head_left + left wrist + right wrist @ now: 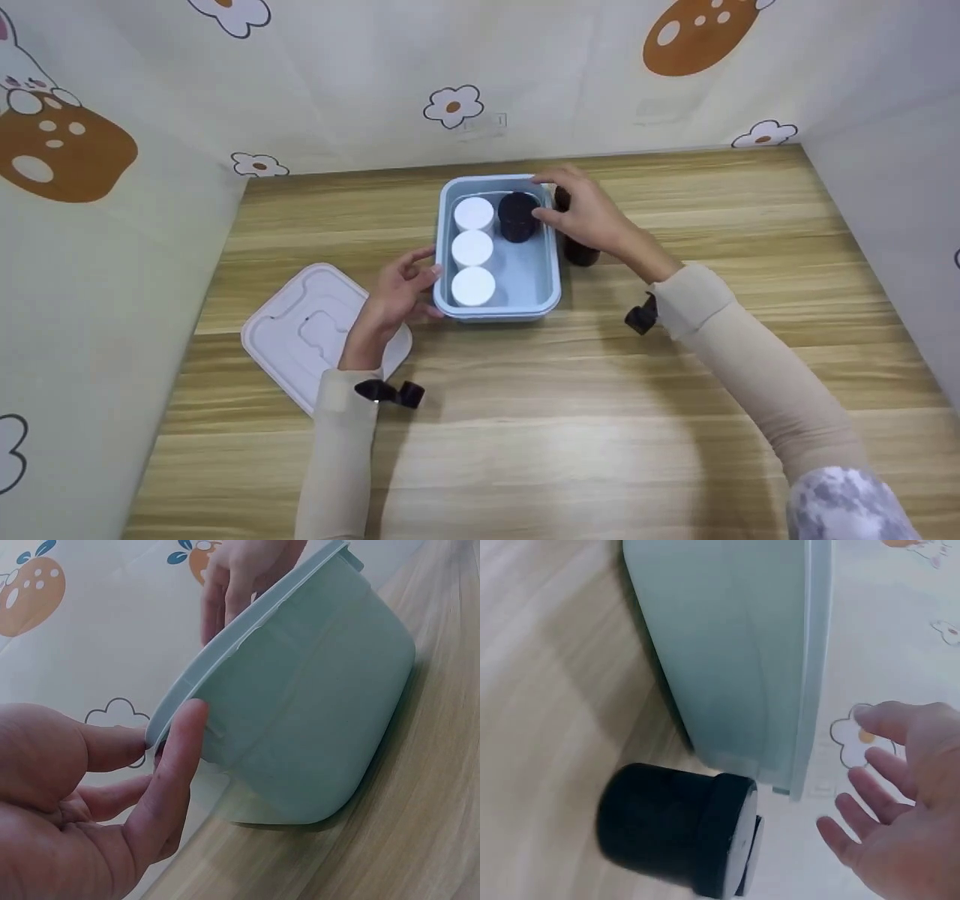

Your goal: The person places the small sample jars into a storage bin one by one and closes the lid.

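Observation:
A light blue plastic bin (551, 285) stands on the table. Three white-topped round containers (473, 287) line its left side, and a black jar (517, 217) sits at its far right. My left hand (401, 289) pinches the bin's left rim, thumb and fingertips at its edge in the left wrist view. Over the right rim, beside the black jar, hovers my right hand (589, 214); its fingers are spread and hold nothing in the right wrist view. Below that hand, outside the bin, stands another black jar (675, 829), with a second dark one partly hidden behind it.
A white lid (300, 330) with a moulded pattern lies on the table left of the bin, partly under the left forearm. Printed curtains (360, 97) enclose the wooden table (525, 435) at the back and both sides.

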`<state>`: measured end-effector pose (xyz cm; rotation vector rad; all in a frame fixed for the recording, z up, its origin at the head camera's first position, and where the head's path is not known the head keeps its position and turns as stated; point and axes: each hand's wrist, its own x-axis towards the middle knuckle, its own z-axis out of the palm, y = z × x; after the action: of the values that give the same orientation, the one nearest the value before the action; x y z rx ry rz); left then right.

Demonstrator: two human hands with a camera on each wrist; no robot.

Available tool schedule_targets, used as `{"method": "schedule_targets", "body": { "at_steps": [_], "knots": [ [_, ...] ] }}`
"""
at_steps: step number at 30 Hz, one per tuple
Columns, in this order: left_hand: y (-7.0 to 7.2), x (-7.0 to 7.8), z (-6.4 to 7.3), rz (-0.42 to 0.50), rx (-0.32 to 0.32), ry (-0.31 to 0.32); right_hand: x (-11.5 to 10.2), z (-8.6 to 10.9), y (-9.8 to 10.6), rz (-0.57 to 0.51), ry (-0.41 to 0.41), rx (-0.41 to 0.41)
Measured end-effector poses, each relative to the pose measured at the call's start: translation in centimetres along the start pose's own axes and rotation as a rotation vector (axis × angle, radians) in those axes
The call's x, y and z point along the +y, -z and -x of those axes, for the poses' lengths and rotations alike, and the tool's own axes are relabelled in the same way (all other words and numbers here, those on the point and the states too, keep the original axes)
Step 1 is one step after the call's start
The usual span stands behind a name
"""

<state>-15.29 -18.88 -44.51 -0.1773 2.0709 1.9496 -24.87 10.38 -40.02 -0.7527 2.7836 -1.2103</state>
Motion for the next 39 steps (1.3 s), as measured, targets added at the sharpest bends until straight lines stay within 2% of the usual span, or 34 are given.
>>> {"method": "schedule_targets", "body": {
  "at_steps": [4,7,10,17,21,27,34,39],
  "knots": [
    [0.1,-0.1,0.0,-0.001,0.004,-0.003,1.4,1.5,0.3,-0.102,0.023,0.109],
    [0.2,-0.2,0.1,0.002,0.012,-0.004,2.6,2.4,0.4,-0.184,0.003,0.161],
    [0.3,-0.3,0.1,0.001,0.01,-0.005,3.6,3.4,0.4,-0.272,-0.041,0.17],
    [0.4,-0.4,0.3,-0.014,0.015,-0.001,5.9,4.8,0.0,-0.444,-0.167,0.126],
    [0.4,-0.4,0.3,-0.002,0.01,-0.006,6.9,5.2,-0.4,-0.473,-0.241,0.069],
    [0.4,-0.5,0.1,0.0,0.007,0.001,8.3,5.3,-0.9,-0.455,-0.264,-0.001],
    [0.1,-0.3,0.0,-0.003,0.002,0.005,8.4,5.6,-0.7,-0.42,-0.301,0.003],
    [0.2,-0.2,0.0,-0.008,0.0,0.005,8.1,5.5,-0.4,-0.462,-0.326,0.017]
  ]
}}
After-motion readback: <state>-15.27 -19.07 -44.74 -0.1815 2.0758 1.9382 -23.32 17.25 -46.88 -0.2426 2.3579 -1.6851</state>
